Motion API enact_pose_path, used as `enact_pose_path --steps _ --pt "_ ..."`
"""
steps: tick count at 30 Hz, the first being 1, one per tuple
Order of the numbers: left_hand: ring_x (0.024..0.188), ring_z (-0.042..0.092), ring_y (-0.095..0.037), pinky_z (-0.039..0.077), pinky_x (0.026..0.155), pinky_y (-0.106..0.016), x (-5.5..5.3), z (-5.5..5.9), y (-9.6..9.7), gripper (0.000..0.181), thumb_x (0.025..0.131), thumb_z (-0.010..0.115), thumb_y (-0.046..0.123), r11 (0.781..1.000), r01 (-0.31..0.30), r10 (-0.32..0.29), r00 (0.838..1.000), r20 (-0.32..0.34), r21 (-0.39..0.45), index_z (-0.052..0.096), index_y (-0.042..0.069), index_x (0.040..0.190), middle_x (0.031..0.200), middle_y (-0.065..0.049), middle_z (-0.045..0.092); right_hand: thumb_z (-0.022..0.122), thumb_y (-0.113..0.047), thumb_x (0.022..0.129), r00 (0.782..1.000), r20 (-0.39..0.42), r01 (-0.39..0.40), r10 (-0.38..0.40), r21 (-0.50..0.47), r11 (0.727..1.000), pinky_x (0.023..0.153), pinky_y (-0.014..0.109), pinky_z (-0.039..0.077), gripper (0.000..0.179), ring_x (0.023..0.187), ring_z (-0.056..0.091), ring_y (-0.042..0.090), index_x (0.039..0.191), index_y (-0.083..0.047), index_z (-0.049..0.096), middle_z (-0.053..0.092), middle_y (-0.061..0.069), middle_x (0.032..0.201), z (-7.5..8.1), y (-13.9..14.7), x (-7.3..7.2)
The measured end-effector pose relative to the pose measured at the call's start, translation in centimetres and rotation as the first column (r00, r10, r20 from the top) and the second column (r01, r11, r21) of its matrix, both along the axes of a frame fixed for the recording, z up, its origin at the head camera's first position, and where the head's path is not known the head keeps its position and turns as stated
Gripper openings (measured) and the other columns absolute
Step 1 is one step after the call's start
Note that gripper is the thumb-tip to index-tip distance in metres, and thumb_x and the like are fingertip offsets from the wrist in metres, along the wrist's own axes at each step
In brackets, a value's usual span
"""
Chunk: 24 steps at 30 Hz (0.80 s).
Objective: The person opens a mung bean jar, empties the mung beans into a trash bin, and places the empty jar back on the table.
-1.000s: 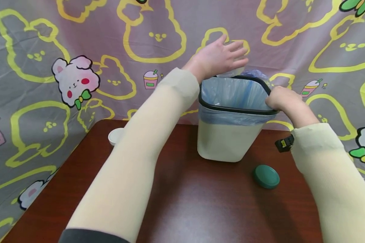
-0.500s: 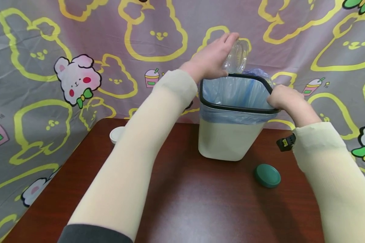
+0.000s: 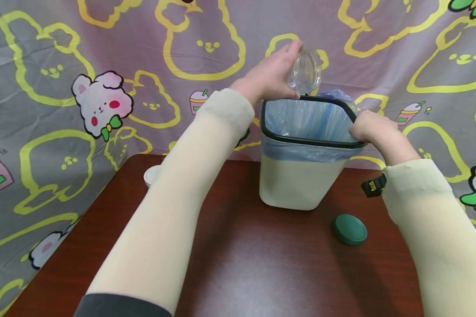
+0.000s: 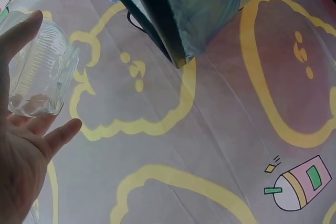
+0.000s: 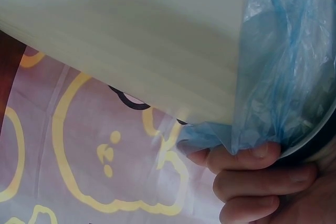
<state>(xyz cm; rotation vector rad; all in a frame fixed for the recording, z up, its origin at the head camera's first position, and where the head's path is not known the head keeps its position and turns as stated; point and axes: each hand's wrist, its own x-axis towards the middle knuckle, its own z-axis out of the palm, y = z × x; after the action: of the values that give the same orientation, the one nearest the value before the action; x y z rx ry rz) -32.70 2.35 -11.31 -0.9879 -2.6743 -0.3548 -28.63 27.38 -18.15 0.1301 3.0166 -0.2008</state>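
My left hand [image 3: 271, 75] holds a clear glass jar [image 3: 306, 71] on its side, close over the back left part of a bin's rim. In the left wrist view the thumb lies across the ribbed jar [image 4: 44, 72], with fingers below it. The cream waste bin [image 3: 297, 185] stands on the table, lined with a translucent blue bag [image 3: 309, 121] under a black rim [image 3: 313, 142]. At its right corner my right hand [image 3: 374, 127] grips the rim. In the right wrist view its fingers [image 5: 252, 182] curl over the rim and the bag's [image 5: 283, 77] folded edge.
A round green lid [image 3: 350, 229] lies on the dark wooden table [image 3: 254, 264], in front of the bin and to its right. At the left, a white round lid-like thing [image 3: 151, 175] is partly hidden by my left forearm. A patterned cloth [image 3: 206, 26] hangs behind the table.
My left hand has rolled from palm down with spread fingers to a side-on hold, turning the jar so its round end shows. Lately it shifted slightly left. The right hand stays on the rim.
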Motion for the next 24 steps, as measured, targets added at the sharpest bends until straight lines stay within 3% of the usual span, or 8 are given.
enact_pose_path --steps 8,17,24 --pt "0.127 0.041 -0.01 0.032 0.1 -0.017 0.1 0.2 -0.4 0.094 0.076 0.082 0.037 0.996 0.018 -0.021 0.999 0.035 0.084 0.023 0.011 0.144 0.144 -0.002 0.038 0.037 -0.015 0.093 1.0 -0.003 -0.007 0.007 -0.012 1.0 0.07 0.051 0.037 0.024 0.082 0.048 0.042 0.091 0.005 0.05 0.05 0.027 0.095 0.0 -0.2 0.2" --pt "0.119 0.048 -0.014 0.035 0.097 -0.019 0.2 0.4 -0.8 0.096 0.071 0.086 0.035 0.983 0.046 -0.06 0.996 0.069 0.18 0.026 0.009 0.141 0.136 -0.005 0.047 0.036 -0.017 0.094 1.0 0.0 0.008 -0.008 -0.003 1.0 0.078 0.059 0.037 0.029 0.089 0.046 0.046 0.096 0.009 0.049 0.047 0.032 0.106 0.0 -0.1 0.4" --pt "0.117 0.049 -0.014 0.039 0.094 -0.021 0.6 0.2 -1.8 0.1 0.07 0.086 0.038 0.96 0.007 -0.052 0.987 0.153 0.28 0.025 0.011 0.145 0.135 -0.004 0.049 0.036 -0.018 0.094 1.0 -0.004 0.021 -0.021 -0.001 1.0 0.082 0.063 0.036 0.031 0.094 0.045 0.048 0.101 0.01 0.049 0.047 0.033 0.109 0.0 0.0 0.2"
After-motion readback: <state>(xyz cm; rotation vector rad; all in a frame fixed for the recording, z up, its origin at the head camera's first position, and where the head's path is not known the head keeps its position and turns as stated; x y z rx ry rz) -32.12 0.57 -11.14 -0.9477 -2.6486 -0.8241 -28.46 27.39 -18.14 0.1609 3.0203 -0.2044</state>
